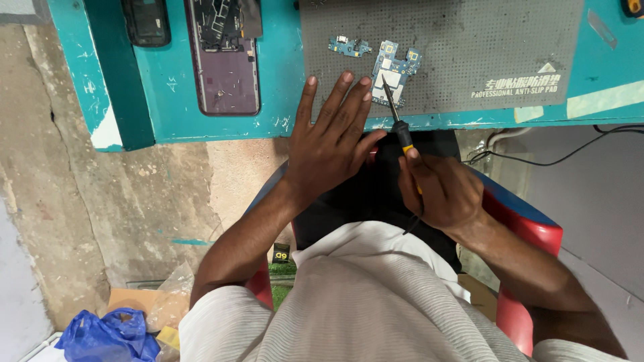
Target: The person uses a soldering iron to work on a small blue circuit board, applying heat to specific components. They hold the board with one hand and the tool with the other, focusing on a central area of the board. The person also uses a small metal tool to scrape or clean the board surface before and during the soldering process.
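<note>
Head view, teal painted surface (201, 127) with grey perforated anti-slip mat (469, 47), blue circuit board (396, 70) under left hand (329, 144) open flat, right hand (443, 191) closed around black-handled screwdriver (397, 117), cracked concrete floor (100, 214), opened purple phone (225, 57) cut off at top.

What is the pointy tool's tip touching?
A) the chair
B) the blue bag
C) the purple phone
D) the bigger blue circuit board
D: the right hand holds the tool, and its tip rests on the bigger blue circuit board lying on the grey mat.
</note>
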